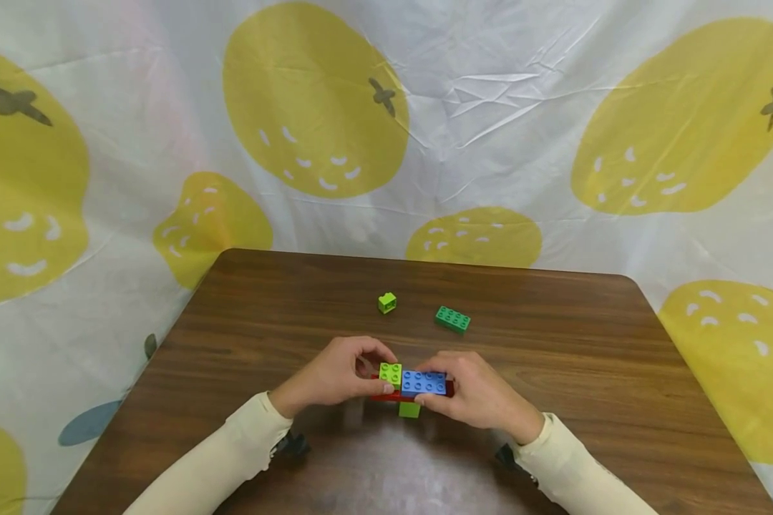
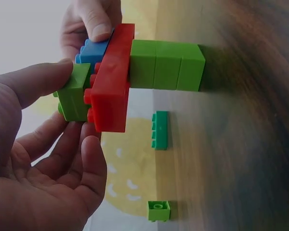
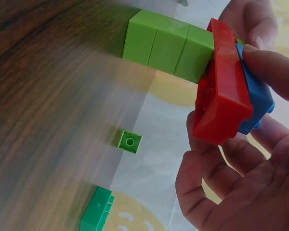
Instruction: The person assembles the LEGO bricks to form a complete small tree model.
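My left hand point(image 1: 343, 373) pinches a lime green toy brick point(image 1: 390, 373) between thumb and fingers. The brick sits at the left end of a long red brick point(image 2: 111, 82), and some red studs show beside it in the left wrist view. A blue brick point(image 1: 423, 382) lies on the red one's right part. My right hand point(image 1: 479, 392) grips the blue brick, thumb on the near side and fingers on the far side. Under the red brick's middle stands a column point(image 2: 166, 66) of three lime green bricks, upright on the table.
Beyond the hands, a loose lime green brick point(image 1: 387, 303) lies on its side on the brown wooden table point(image 1: 283, 300). To its right is a darker green brick point(image 1: 453, 319), studs up. A lemon-print cloth point(image 1: 464, 143) hangs behind the table's far edge.
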